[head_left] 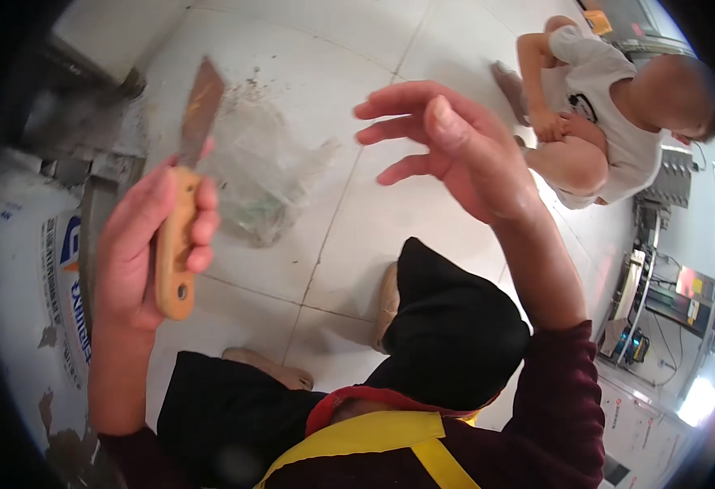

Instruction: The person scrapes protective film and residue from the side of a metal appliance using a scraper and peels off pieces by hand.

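Note:
My left hand (141,248) is wrapped around the wooden handle of a putty knife (180,244). Its brownish, stained blade points up and away from me, and two holes show in the handle. To the right, my right hand (459,151) is raised in the air with its fingers spread and curved, holding nothing. Beyond the putty knife a crumpled clear plastic bag (264,175) lies on the tiled floor (357,244), with something greenish inside it. Small dark crumbs are scattered by the bag's upper edge.
Another person (610,114) squats at the upper right. Along the left edge stands a white printed sack or bucket (35,277), next to grey blocky equipment (88,122). Racks with wires (642,326) are at the right. My black-clad knees (455,326) are below my hands.

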`<state>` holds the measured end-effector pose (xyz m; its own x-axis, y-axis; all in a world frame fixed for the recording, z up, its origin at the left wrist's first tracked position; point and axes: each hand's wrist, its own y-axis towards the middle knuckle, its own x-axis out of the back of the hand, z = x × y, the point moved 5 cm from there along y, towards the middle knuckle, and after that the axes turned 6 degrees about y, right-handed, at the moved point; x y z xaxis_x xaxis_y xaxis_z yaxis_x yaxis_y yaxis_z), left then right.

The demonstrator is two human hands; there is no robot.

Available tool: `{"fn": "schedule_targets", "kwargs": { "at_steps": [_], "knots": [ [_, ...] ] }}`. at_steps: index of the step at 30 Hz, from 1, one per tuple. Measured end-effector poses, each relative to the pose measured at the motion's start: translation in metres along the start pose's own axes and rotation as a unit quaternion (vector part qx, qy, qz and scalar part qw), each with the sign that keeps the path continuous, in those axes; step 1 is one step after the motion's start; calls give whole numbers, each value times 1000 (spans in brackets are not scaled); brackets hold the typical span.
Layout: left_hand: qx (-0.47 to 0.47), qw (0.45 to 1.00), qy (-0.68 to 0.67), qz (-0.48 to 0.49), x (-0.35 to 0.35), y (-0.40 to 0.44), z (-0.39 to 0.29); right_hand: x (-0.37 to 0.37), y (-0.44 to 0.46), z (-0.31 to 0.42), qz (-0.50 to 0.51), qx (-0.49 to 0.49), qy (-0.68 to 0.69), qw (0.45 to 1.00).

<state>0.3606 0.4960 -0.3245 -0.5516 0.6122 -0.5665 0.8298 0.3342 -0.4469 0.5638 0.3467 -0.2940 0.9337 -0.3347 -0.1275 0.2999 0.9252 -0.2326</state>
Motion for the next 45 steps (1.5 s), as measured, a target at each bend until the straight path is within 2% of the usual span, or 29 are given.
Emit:
{"fn": "schedule_targets", "kwargs": {
  "at_steps": [4,5,7,8,9,11,12,15,17,18,20,21,22,24,26,28,30,31,33,34,36,37,38,39,41,43,45],
  "knots": [
    [-17,996,84,18,-5,5,7,-12,3,1,71,18,-10,997],
    [-27,997,76,19,-4,8,8,-14,-3,7,97,6,-71,993],
    [-41,984,172,-2,5,13,9,-39,-22,16,191,4,-181,965],
    [-98,955,280,-11,28,19,15,-51,-37,19,252,27,-237,938],
    [-87,889,447,-48,51,22,23,-63,-53,22,310,56,-286,905],
    [-212,730,647,-53,84,7,32,-79,-78,23,378,75,-386,838],
    [-141,733,663,-47,109,-5,42,-84,-89,26,390,57,-443,805],
    [-111,736,632,-216,193,-62,64,-95,-109,12,385,-4,-391,836],
    [-118,690,636,-325,270,-100,87,-97,-111,-9,381,-17,-372,846],
    [-125,665,633,-375,304,-123,91,-99,-107,-15,379,-22,-411,829],
    [-60,660,620,-420,357,-147,87,-99,-96,-20,368,-33,-488,791],
    [-31,658,611,-440,380,-149,82,-96,-91,-20,321,-47,-493,808],
    [-2,623,651,-434,402,-143,77,-97,-84,-18,274,-63,-498,820],
    [51,548,722,-419,443,-123,67,-101,-79,-22,271,-63,-506,817],
    [-20,654,646,-393,452,-90,61,-107,-81,-24,301,-58,-499,810],
    [50,616,711,-336,444,-57,52,-109,-85,-26,309,-69,-497,808],
    [-17,597,713,-369,470,-23,58,-107,-87,-27,297,-92,-501,808],
    [-42,636,684,-355,471,-2,52,-103,-88,-29,293,-129,-493,809],
    [-50,626,701,-337,437,21,35,-104,-85,-22,279,-165,-482,814],
    [-32,577,746,-331,419,22,28,-104,-83,-19,279,-182,-475,815],
    [-67,672,660,-328,421,-8,39,-105,-78,-18,283,-187,-465,818],
    [-128,635,683,-337,426,-38,49,-103,-76,-18,277,-189,-461,821],
    [-91,661,643,-375,452,-71,67,-101,-75,-19,275,-189,-455,825],
    [-54,644,647,-405,455,-107,78,-98,-74,-22,274,-189,-448,830],
    [80,567,687,-446,467,-179,100,-96,-68,-25,278,-176,-448,831],
    [116,478,727,-479,476,-246,120,-98,-61,-29,280,-188,-445,829],
    [178,579,533,-591,476,-294,131,-101,-56,-34,295,-179,-446,826]
  ]
}}
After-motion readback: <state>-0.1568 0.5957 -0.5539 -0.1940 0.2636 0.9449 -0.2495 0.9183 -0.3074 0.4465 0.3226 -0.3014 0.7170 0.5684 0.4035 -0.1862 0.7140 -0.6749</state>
